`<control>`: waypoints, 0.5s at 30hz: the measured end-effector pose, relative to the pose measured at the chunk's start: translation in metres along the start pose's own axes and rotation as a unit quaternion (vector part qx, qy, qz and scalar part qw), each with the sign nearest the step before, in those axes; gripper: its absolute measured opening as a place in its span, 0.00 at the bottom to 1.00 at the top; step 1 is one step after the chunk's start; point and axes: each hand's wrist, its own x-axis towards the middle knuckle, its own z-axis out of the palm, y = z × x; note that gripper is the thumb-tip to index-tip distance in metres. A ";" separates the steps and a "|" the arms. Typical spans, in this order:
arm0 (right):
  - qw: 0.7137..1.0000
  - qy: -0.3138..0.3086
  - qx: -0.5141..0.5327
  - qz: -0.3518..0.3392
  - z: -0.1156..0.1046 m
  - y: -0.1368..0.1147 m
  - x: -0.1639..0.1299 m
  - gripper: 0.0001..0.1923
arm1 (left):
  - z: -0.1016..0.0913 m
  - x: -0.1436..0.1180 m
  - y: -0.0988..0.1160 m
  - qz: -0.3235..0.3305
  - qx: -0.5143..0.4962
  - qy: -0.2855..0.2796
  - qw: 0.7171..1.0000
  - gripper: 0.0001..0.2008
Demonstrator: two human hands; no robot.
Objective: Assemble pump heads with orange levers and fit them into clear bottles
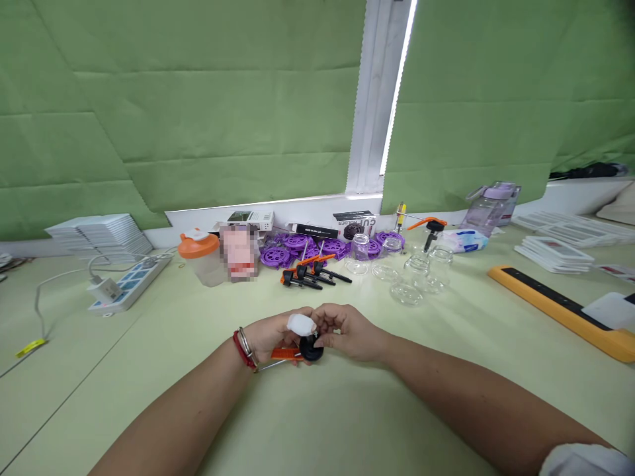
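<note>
My left hand (270,334), with a red band and bangles at the wrist, is closed around a round black part with an orange lever and a thin metal rod. The black part (311,349) faces up in front of me, and its orange lever (285,354) points left. A white oval piece (301,324) covers or lies at the left thumb; I cannot tell which. Pressing at the black part's upper right edge, my right hand (347,332) has its fingers bent together. Whatever small thing lies between its fingertips is hidden.
Several black-and-orange pump-like pieces (312,274) lie beyond my hands, with purple discs (278,255) behind. Clear glass vessels (407,291) stand to the right. An orange-lidded cup (198,248) and a power strip (131,284) are left; a yellow-black tool (555,307) lies far right.
</note>
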 end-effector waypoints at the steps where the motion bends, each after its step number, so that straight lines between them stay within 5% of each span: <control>1: 1.000 -0.003 0.001 -0.002 0.000 0.000 0.000 0.09 | 0.000 0.000 0.000 -0.001 0.000 0.002 1.000 0.17; 15: 1.000 0.001 0.007 -0.003 0.000 0.003 0.001 0.11 | -0.001 0.001 0.000 0.003 0.009 -0.008 1.000 0.16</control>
